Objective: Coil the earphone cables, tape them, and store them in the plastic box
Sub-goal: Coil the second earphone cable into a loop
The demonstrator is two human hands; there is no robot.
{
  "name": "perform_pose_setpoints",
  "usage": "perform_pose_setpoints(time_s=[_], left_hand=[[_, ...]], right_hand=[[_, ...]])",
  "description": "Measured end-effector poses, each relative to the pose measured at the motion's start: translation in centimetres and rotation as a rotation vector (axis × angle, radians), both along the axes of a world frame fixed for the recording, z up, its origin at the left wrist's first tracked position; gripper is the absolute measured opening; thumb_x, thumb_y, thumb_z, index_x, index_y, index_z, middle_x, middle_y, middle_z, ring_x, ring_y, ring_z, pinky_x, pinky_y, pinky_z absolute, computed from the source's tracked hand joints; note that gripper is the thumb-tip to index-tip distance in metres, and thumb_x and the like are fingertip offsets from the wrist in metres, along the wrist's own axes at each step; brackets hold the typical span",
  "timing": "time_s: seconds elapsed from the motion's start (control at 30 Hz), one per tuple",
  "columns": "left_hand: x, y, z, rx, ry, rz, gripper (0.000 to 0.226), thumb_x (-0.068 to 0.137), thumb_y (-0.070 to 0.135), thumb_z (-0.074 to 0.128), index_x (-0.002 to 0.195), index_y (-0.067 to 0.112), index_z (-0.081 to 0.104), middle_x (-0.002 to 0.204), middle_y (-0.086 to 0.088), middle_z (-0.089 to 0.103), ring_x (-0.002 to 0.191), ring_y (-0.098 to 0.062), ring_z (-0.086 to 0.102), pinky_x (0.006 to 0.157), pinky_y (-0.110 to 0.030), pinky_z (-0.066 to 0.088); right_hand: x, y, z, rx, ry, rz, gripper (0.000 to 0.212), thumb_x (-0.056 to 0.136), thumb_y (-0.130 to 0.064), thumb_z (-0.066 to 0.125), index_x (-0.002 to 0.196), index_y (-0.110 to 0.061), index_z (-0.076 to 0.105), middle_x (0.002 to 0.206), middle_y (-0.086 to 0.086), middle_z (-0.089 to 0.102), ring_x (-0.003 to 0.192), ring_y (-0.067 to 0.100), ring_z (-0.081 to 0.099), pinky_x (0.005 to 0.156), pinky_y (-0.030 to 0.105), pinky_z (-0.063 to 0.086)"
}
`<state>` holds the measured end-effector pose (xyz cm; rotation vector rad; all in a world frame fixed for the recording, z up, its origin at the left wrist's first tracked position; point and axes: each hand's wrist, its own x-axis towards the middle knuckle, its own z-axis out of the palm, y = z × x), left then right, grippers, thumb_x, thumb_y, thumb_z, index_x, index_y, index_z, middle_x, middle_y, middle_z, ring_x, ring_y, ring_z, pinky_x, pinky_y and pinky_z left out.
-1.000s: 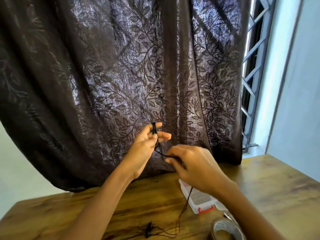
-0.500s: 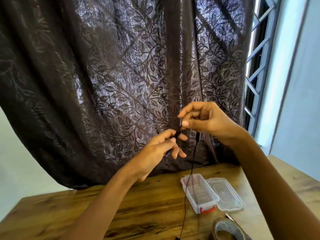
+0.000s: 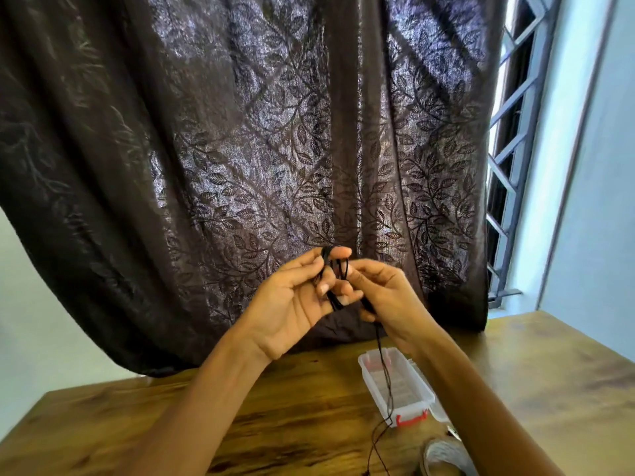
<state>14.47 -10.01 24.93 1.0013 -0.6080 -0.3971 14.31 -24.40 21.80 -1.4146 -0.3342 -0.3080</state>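
The open plastic box stands on the table, right of bare wood; what it holds I cannot tell. Above it, the left hand has the earphone cable looped around its fingers. The right hand pinches the strand, which hangs across the box. A tape roll lies near the front edge, and a curtain hangs behind the table.

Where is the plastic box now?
In the head view, the plastic box sits on the table right of centre, below the right hand, beyond the tape roll.
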Motion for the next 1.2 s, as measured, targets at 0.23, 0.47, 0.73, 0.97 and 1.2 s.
perform_pose_setpoints(time_s=[0.23,0.47,0.73,0.97,1.2], left_hand=[[0.5,0.1,0.5,-0.02,-0.051,0.104,0.033,0.097,0.007,0.028,0.11,0.004,0.057,0.063,-0.003,0.063,0.078,-0.021,0.07,0.092,-0.041,0.05],[1.7,0.4,-0.2,0.037,-0.13,0.274,0.033,0.099,0.006,0.025,0.121,0.011,0.05,0.092,-0.005,0.072,0.099,-0.02,0.067,0.1,-0.034,0.043],[2.1,0.6,-2.2,0.366,-0.368,0.454,0.029,0.099,0.03,0.024,0.117,0.032,0.046,0.091,0.007,0.07,0.101,-0.005,0.062,0.107,-0.034,0.029],[0.4,0.3,-2.0,0.57,-0.51,0.344,0.034,0.094,0.038,0.024,0.106,0.02,0.05,0.069,-0.001,0.058,0.058,-0.008,0.052,0.074,-0.028,0.045],[-0.8,-0.3,-1.8,0.531,-0.423,0.211,0.057,0.085,0.05,0.024,0.114,0.013,0.056,0.048,0.009,0.043,0.048,-0.006,0.04,0.075,-0.032,0.052]], right_hand=[[-1.2,1.5,-3.1,-0.07,0.056,-0.077,0.02,0.095,-0.017,0.046,0.089,-0.01,0.064,0.057,-0.004,0.061,0.036,0.004,0.041,0.032,0.016,0.028],[-2.0,1.9,-5.5,-0.485,0.12,-0.14,0.019,0.096,-0.017,0.046,0.096,-0.022,0.064,0.068,-0.005,0.063,0.047,0.003,0.044,0.047,0.02,0.037],[-4.2,0.7,-1.1,-0.95,-0.182,-0.377,0.009,0.087,-0.029,0.06,0.086,-0.021,0.064,0.062,-0.011,0.055,0.055,0.006,0.048,0.057,0.031,0.044],[-3.9,-0.4,4.3,-0.765,-0.34,-0.388,0.009,0.076,-0.013,0.075,0.081,-0.019,0.07,0.07,-0.012,0.066,0.066,0.003,0.062,0.063,0.01,0.048],[-2.3,-1.8,7.2,-0.257,-0.311,-0.106,0.017,0.069,-0.002,0.072,0.082,-0.009,0.064,0.06,-0.01,0.064,0.049,-0.003,0.052,0.045,0.01,0.041]])
